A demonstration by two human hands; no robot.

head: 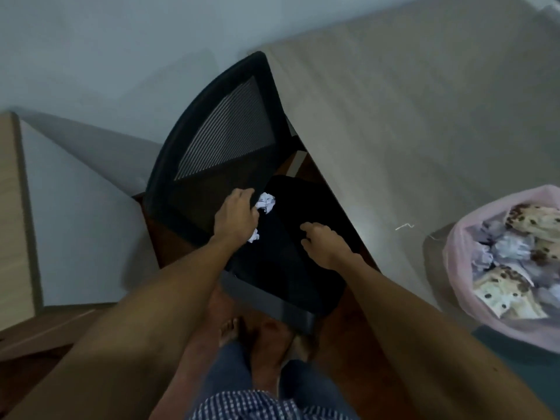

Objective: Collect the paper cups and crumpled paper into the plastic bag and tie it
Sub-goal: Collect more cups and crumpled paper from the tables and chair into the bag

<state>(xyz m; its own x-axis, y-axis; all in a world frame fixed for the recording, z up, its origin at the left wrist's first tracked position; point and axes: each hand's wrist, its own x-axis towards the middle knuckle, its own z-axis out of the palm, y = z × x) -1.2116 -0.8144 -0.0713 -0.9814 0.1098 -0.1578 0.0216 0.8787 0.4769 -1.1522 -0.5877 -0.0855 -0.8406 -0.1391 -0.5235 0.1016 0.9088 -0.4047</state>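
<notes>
A pale wall (106, 56) backs the scene, and a light wood-grain table (424, 116) fills the upper right. A black mesh-backed chair (224, 128) stands at the table's left edge, its dark seat (288, 268) partly tucked under the tabletop, over a dark reddish floor (348, 344). Both arms reach down over the seat. The left hand (238, 218) is at the rear of the seat, close to the backrest, with fingers curled. A crumpled paper ball (266, 202) lies on the seat just beside the fingertips, on their right; contact cannot be confirmed. A second bit of white paper (254, 236) shows at the hand's lower right edge, under the palm; whether the hand grips it cannot be determined. The right hand (322, 241) is over the middle of the seat, well apart from both papers, fingers loosely curled and pointing left, holding nothing visible. A pink plastic bag (460, 247) sits on the table at the right edge of the view, its mouth open. Inside the bag lie several crumpled papers (509, 247) mixed with crushed cups (512, 295) that are cream with brown spots; the contents reach near the rim. A small thin white scrap (404, 226) lies on the table between the chair and the bag. The image is motion-blurred, so fine finger detail is unclear.
</notes>
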